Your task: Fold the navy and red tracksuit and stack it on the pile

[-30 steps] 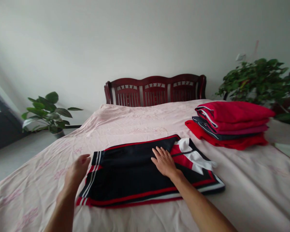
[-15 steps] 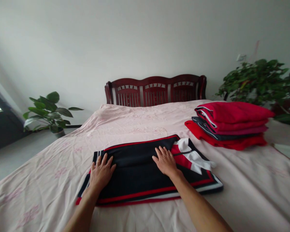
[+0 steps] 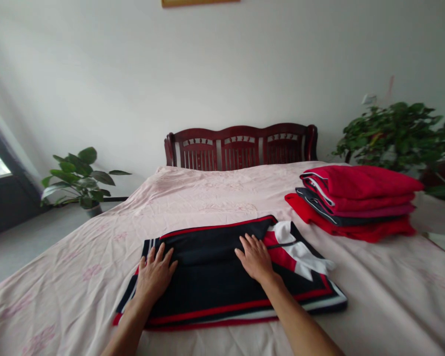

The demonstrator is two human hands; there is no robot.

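A partly folded jacket [image 3: 215,287], dark navy with red and white stripes and a white collar, lies on the pink bedsheet [image 3: 215,198] in front of me. My left hand [image 3: 154,274] rests flat on its left end, fingers spread. My right hand [image 3: 255,257] presses flat on the middle of the jacket, just left of the red and white collar part. Neither hand grips anything.
A stack of folded red and dark garments [image 3: 356,200] sits at the right of the bed. A dark red wooden headboard [image 3: 241,146] stands against the wall. Potted plants stand on the floor at the left [image 3: 79,178] and at the right [image 3: 396,131].
My left hand came down from beside the jacket's left edge onto it and now lies flat. My right hand stayed put. The camera tilted up slightly.
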